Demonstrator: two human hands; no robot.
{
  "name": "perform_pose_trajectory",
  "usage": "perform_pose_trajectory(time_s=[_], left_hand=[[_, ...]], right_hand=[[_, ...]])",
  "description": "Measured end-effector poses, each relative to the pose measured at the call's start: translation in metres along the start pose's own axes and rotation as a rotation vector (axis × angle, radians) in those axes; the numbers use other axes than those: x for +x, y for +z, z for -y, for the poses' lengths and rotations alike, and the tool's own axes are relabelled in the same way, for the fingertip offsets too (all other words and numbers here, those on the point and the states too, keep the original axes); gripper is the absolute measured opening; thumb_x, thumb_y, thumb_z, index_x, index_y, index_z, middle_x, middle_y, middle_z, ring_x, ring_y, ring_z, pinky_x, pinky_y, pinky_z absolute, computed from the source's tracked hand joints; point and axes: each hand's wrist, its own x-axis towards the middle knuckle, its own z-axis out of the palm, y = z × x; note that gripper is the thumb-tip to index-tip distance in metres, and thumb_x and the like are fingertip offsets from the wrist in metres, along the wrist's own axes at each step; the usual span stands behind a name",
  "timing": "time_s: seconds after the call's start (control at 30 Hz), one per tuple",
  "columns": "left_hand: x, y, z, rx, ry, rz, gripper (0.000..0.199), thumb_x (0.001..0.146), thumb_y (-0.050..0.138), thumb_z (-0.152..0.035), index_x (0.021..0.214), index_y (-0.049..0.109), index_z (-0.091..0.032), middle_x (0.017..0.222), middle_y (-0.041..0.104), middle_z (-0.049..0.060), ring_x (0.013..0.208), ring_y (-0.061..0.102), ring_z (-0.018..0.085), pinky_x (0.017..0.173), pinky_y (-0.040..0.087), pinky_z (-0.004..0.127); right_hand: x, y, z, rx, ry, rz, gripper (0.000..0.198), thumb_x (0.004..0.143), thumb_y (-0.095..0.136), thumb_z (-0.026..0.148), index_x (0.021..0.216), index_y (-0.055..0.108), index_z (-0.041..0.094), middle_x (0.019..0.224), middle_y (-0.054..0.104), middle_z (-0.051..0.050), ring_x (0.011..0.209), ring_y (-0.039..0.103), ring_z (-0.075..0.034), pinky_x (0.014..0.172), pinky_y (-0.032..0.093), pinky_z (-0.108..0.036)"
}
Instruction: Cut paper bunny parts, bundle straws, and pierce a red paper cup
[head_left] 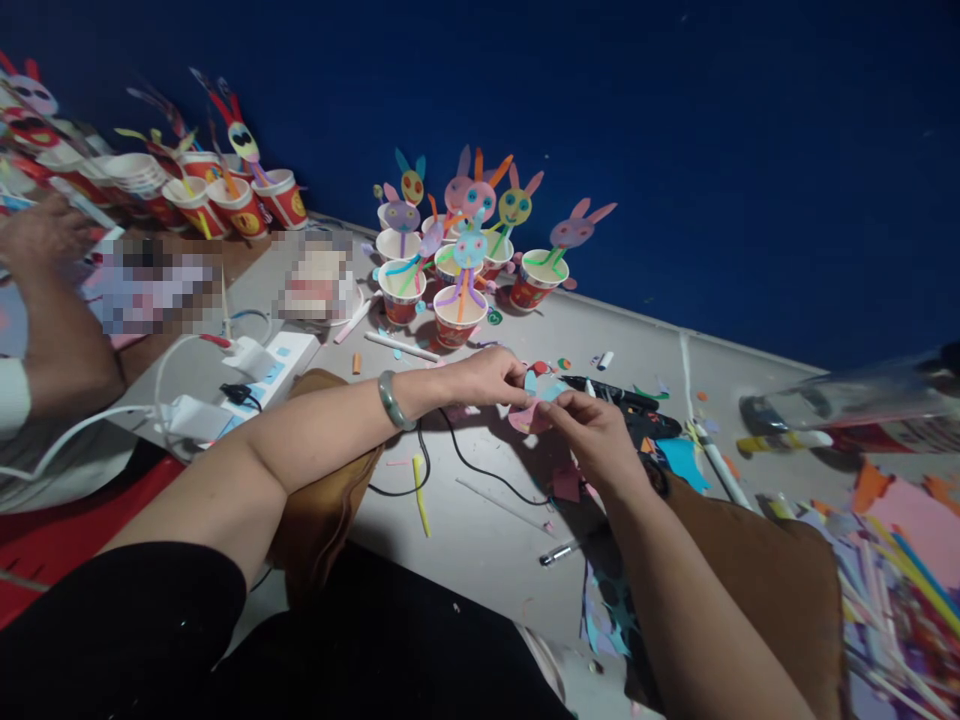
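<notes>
Over the table, my left hand [491, 380] and my right hand [592, 430] meet, fingers pinched on a small paper cutout [523, 418] with a pink lower part. Light blue ear-shaped pieces [531, 383] stick up between the fingertips; whether they are joined to the pink part is hard to tell. My left wrist wears a green bangle [393, 400]. Just right of the fingers lie a black marker [626, 397] and a black tool [656, 428], partly hidden by my right hand. Beyond stand paper cups [459, 325] with rabbit-faced paper figures [471, 248] on coloured stems.
A white power strip [277, 375] with cords lies left. Another person's hand [45, 235] works at far left, near more cups [240, 210]. A clear bottle [840, 410] lies right, above paper scraps and straws [900, 600]. A pen [561, 552] lies near me.
</notes>
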Motion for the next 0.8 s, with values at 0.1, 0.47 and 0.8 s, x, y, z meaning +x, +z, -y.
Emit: perform_pose_trajectory(time_s=[0.1,0.47,0.8], left_hand=[[-0.0002,0.0004,-0.0007,0.016,-0.003,-0.004,0.037,0.069,0.072,-0.032,0.049,0.044,-0.018,0.050,0.033,-0.008,0.053,0.029,0.006,0.055,0.022,0.026],[-0.0005,-0.0001,0.0010,0.090,0.014,-0.001,0.038,0.071,0.070,-0.039,0.052,0.045,-0.018,0.050,0.034,-0.008,0.053,0.030,0.007,0.054,0.022,0.026],[0.0007,0.0005,0.0047,0.089,0.033,-0.015,0.037,0.072,0.069,-0.041,0.053,0.047,-0.018,0.051,0.035,-0.007,0.054,0.031,0.007,0.053,0.022,0.025]], right_hand=[[-0.0001,-0.0004,-0.0030,-0.005,-0.012,0.000,0.036,0.073,0.081,0.051,0.063,0.066,0.020,0.061,0.069,-0.002,0.054,0.057,-0.012,0.054,0.043,-0.025],[0.0001,0.0004,-0.0063,0.009,-0.002,0.000,0.038,0.072,0.082,0.053,0.064,0.067,0.019,0.063,0.071,-0.003,0.058,0.061,-0.014,0.057,0.046,-0.025],[-0.0013,0.0001,-0.0078,-0.017,0.011,-0.033,0.036,0.074,0.080,0.051,0.067,0.066,0.019,0.063,0.069,-0.002,0.056,0.058,-0.013,0.055,0.044,-0.025]])
